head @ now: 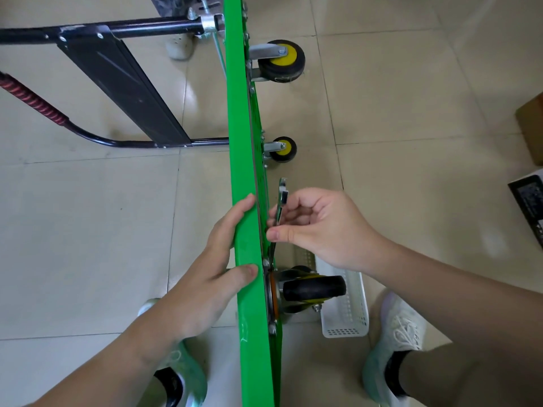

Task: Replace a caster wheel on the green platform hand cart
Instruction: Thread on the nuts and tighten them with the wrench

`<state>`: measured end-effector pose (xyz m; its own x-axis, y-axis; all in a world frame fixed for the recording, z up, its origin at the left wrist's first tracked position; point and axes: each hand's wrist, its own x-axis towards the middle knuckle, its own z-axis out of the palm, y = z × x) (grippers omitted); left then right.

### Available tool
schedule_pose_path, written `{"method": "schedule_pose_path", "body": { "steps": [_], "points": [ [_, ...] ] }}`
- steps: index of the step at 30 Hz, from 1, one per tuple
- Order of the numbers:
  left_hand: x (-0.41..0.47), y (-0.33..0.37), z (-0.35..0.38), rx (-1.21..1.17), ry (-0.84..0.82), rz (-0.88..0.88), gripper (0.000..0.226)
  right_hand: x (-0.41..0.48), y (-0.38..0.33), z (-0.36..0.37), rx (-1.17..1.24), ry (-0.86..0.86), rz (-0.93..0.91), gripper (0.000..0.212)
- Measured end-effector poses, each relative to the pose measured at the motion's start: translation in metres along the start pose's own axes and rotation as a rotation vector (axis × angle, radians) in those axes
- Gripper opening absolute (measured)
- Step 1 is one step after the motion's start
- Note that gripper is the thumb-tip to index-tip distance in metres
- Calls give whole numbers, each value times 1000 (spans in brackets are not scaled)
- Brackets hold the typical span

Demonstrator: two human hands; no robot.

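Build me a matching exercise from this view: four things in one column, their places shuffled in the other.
Things
1. left hand
2. wrench
3. white basket
4. near caster

Places
a. on the floor
b. in the right hand
c. bolted to the underside of the green platform
d. resting on the edge of the green platform

Pairs: 1-d, 2-b, 3-a, 4-c
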<state>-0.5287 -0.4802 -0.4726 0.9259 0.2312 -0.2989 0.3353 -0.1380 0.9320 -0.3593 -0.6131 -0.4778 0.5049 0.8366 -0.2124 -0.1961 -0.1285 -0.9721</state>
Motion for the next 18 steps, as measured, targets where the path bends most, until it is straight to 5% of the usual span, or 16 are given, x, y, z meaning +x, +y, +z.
{"method": "schedule_pose_path", "body": {
  "steps": [18],
  "points": [
    [-2, -2, 3, -26, 12, 11, 83, 18, 15, 2, -130, 60, 95, 26]
  ]
}}
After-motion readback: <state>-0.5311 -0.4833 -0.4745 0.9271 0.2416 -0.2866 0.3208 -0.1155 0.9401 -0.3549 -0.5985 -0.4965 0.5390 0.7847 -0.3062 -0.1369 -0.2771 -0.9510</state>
